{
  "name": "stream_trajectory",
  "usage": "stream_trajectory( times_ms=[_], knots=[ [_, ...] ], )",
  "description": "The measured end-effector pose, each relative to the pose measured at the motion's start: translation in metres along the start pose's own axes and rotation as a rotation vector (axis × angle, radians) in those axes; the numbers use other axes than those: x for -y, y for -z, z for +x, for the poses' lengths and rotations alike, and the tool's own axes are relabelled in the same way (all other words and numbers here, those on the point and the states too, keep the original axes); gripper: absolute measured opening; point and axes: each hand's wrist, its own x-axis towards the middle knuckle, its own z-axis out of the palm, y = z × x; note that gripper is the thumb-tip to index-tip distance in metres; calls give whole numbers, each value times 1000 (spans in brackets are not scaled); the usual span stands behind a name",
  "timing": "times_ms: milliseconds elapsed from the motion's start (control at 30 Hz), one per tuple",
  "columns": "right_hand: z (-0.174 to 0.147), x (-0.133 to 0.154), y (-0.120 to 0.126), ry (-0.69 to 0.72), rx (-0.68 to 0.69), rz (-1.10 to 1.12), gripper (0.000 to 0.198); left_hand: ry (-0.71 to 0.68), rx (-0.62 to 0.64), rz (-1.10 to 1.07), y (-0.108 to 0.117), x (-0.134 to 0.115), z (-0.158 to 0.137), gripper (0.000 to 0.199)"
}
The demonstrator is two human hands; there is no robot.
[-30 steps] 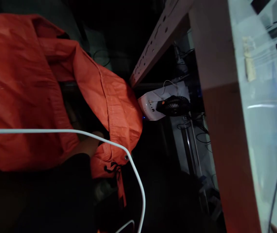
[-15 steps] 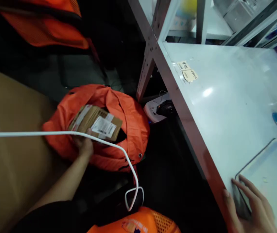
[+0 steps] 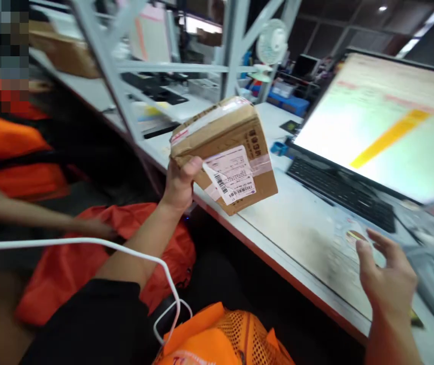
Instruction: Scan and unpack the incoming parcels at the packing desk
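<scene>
A taped cardboard box [image 3: 262, 187] with a white shipping label [image 3: 230, 175] is held up in front of the desk edge. My left hand [image 3: 181, 185] grips its lower left corner, thumb on the label side; the other fingers are hidden behind it. Over the desk at the right, my right hand [image 3: 386, 271] hangs with fingers spread and nothing in it. It is nearest to the keyboard [image 3: 338, 195] and a small round item on the desk. Below my left arm lies an orange-red bag [image 3: 61, 289].
A monitor [image 3: 384, 126] stands at the right behind the keyboard. Metal shelf posts [image 3: 105, 76] rise beyond the box. Another person's hand [image 3: 97, 229] reaches to the bag at left. A white cable [image 3: 125, 247] crosses the lower view.
My left hand has lifted the box out of the orange-red bag to above the desk edge. My right hand has come off the desk surface. The view has swung up and right.
</scene>
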Motion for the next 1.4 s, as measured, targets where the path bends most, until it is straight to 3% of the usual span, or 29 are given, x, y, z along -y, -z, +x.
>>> stream_trajectory(
  times_ms=[67,167,267,367,533,667,733,800,967,1100,1200,1300,1400],
  knots=[
    [10,-55,28,-20,-63,-208,63,53,187,10,-53,25,3,74],
    [14,-113,52,-117,20,-408,72,99,382,38,-128,66,-9,89],
    [18,-136,57,-297,214,-543,75,187,480,99,-184,99,-34,94],
    [26,-140,54,-408,356,-624,72,247,539,103,-212,115,-58,105],
    [46,-151,44,-533,377,-694,66,197,614,80,-206,125,-79,131],
    [62,-160,39,-692,441,-690,69,331,707,122,-187,137,-95,139],
    [63,-153,46,-706,444,-682,60,391,744,133,-182,141,-101,140],
    [53,-133,63,-580,456,-626,45,389,749,145,-179,143,-103,139],
    [1,-46,113,-67,627,-204,26,360,750,151,-177,142,-100,135],
    [-17,-8,121,41,712,-160,15,406,785,94,-175,142,-102,145],
    [-10,-23,111,28,655,-197,23,428,831,130,-172,139,-108,148],
    [11,-64,97,-74,551,-302,27,420,837,248,-164,136,-108,148],
    [35,-113,82,-235,500,-470,25,381,775,352,-151,122,-87,146]
  ],
)
